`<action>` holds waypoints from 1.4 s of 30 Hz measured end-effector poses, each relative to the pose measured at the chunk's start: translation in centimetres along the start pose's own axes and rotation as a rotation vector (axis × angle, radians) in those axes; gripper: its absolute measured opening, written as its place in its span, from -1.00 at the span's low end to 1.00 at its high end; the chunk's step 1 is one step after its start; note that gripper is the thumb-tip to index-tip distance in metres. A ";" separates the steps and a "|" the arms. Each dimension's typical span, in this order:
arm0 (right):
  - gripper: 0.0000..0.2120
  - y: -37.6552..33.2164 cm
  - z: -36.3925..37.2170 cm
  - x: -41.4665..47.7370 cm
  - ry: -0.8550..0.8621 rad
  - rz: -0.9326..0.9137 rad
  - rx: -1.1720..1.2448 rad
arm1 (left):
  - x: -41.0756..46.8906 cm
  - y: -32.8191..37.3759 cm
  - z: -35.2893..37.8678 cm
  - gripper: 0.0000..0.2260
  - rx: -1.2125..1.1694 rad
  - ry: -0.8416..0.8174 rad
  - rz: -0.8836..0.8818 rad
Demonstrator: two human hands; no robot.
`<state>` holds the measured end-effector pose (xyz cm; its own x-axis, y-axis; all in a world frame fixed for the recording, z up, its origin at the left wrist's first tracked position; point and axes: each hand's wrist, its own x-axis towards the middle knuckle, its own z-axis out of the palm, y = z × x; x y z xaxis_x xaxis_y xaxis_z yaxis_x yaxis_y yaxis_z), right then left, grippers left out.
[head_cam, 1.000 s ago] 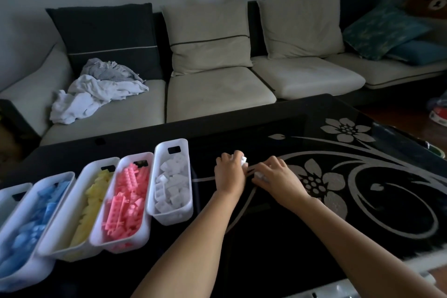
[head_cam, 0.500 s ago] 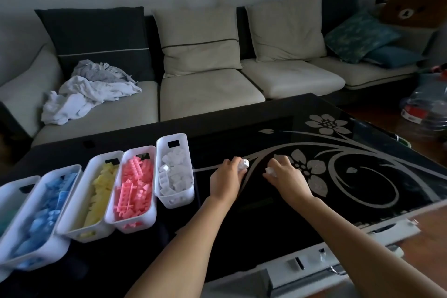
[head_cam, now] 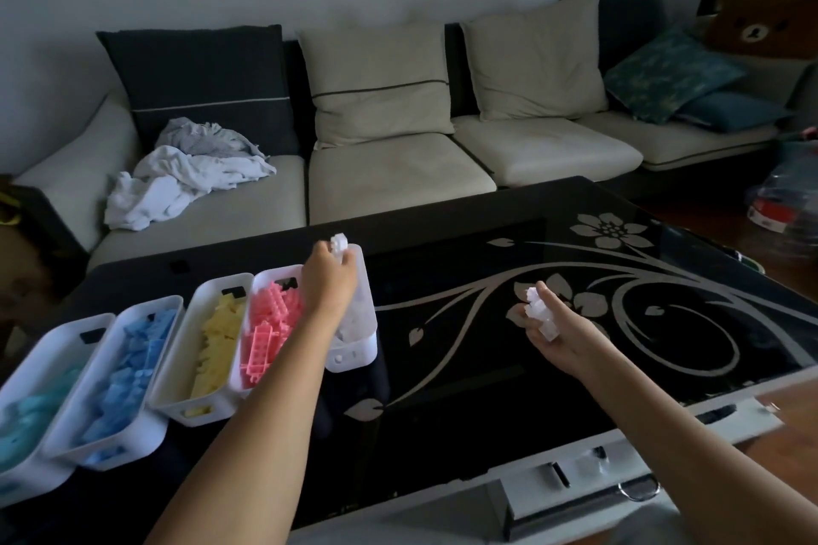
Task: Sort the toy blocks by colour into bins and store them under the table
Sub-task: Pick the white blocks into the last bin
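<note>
Since 0.5 s ago, your left hand (head_cam: 329, 279) has moved from the table's middle to above the far end of the white-block bin (head_cam: 352, 356), fingers pinching 1 white block (head_cam: 340, 242). Your right hand (head_cam: 562, 336), well right of that bin over the black table (head_cam: 464, 403), curls its fingers round a cluster of white blocks (head_cam: 541, 316). Left of that bin stand 4 others in a row: pink bin (head_cam: 254, 292), yellow bin (head_cam: 194, 409), blue bin (head_cam: 110, 451), teal bin (head_cam: 26, 487).

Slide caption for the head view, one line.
Left hand holds a white block over the white-block bin; right hand holds more white blocks above the black floral table.
</note>
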<state>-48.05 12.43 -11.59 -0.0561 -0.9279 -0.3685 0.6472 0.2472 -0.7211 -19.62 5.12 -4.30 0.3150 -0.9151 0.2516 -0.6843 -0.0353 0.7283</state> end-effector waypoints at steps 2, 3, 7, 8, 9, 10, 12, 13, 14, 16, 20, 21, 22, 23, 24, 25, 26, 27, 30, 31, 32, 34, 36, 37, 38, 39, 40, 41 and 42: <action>-0.70 0.4 0.8 0.1 -0.040 0.027 0.151 | -0.4 -0.5 -0.1 -0.65 -0.061 -0.059 -0.044; -0.70 0.5 1.2 0.0 -0.043 0.044 0.202 | -0.6 -0.8 -0.2 -0.64 -0.096 -0.082 -0.051; -0.65 0.8 2.3 0.0 -0.031 0.107 0.336 | -1.2 -2.0 -1.1 -0.70 -0.108 -0.101 0.007; -0.64 1.0 2.7 0.0 -0.042 0.117 0.349 | -1.4 -2.5 -1.4 -0.74 -0.083 -0.100 0.039; -0.63 1.1 3.3 0.1 -0.052 0.122 0.356 | -1.7 -2.8 -1.7 -0.76 -0.051 -0.097 0.074; -0.62 1.3 4.0 0.2 -0.056 0.128 0.349 | -1.9 -3.3 -1.9 -0.76 -0.004 -0.095 0.108; -0.63 1.8 6.2 0.6 -0.060 0.141 0.312 | -2.5 -4.2 -2.6 -0.73 0.107 -0.120 0.161; -0.66 2.0 7.5 0.7 -0.068 0.148 0.284 | -2.9 -4.5 -2.9 -0.72 0.152 -0.138 0.179; -0.70 2.3 9.2 0.7 -0.079 0.156 0.257 | -3.2 -5.0 -3.3 -0.70 0.192 -0.145 0.197; -0.75 2.9 12.7 0.9 -0.090 0.160 0.198 | -3.8 -5.6 -3.9 -0.66 0.231 -0.144 0.245; -0.71 4.1 19.8 2.2 -0.103 0.123 0.024 | -3.5 -6.3 -5.1 -0.63 0.204 -0.196 0.240; -0.68 4.2 21.3 2.4 -0.102 0.085 -0.049 | -3.3 -6.4 -5.2 -0.65 0.191 -0.204 0.234; -0.66 4.4 22.7 2.6 -0.096 0.031 -0.139 | -3.0 -6.5 -5.3 -0.68 0.170 -0.209 0.231; -0.66 4.5 23.9 2.7 -0.095 -0.034 -0.248 | -2.8 -6.7 -5.3 -0.70 0.149 -0.208 0.233; -0.65 4.5 24.7 2.9 -0.101 -0.095 -0.362 | -2.7 -6.7 -5.4 -0.73 0.130 -0.211 0.232; -0.65 4.7 25.4 3.0 -0.114 -0.137 -0.477 | -2.5 -6.9 -5.6 -0.75 0.116 -0.207 0.236; -0.63 4.7 25.6 3.0 -0.126 -0.167 -0.580 | -2.5 -6.9 -5.8 -0.76 0.094 -0.200 0.236; -0.62 4.9 25.7 3.2 -0.132 -0.190 -0.663 | -2.5 -7.0 -6.3 -0.77 0.082 -0.191 0.234; -0.64 5.2 24.9 3.1 -0.121 -0.257 -0.818 | -2.6 -7.3 -7.3 -0.78 0.093 -0.157 0.238; -0.67 5.1 24.5 3.0 -0.120 -0.268 -0.845 | -2.6 -7.5 -7.6 -0.78 0.108 -0.145 0.241; -0.70 5.1 24.1 2.8 -0.123 -0.273 -0.873 | -2.7 -7.7 -7.7 -0.78 0.119 -0.142 0.245; -0.71 5.0 23.4 2.6 -0.117 -0.263 -0.994 | -3.2 -8.0 -7.9 -0.79 0.136 -0.153 0.269; -0.71 4.7 22.6 1.9 -0.074 -0.339 -1.174 | -3.9 -8.2 -8.2 -0.81 0.152 -0.130 0.294; -0.69 4.7 22.2 1.6 -0.078 -0.378 -1.238 | -4.1 -8.4 -8.5 -0.83 0.170 -0.086 0.305; -0.64 4.9 21.7 1.3 -0.087 -0.411 -1.292 | -4.2 -8.9 -8.9 -0.83 0.189 -0.031 0.300; -0.58 5.1 21.3 0.8 -0.095 -0.436 -1.333 | -4.4 -9.4 -9.4 -0.83 0.200 0.028 0.278; -0.53 5.6 20.9 0.3 -0.101 -0.465 -1.377 | -4.4 -10.0 -10.0 -0.83 0.208 0.075 0.249; -0.52 6.1 20.7 0.0 -0.108 -0.521 -1.423 | -4.5 -10.6 -10.4 -0.83 0.216 0.102 0.227; -0.54 6.9 20.7 -0.6 -0.123 -0.601 -1.472 | -4.8 -11.1 -10.8 -0.83 0.235 0.104 0.215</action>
<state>-27.86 8.88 -4.20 0.0853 -0.9834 0.1603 -0.7158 -0.1724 -0.6767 -6.38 14.22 -6.67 0.2044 -0.8664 0.4556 -0.8712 0.0512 0.4882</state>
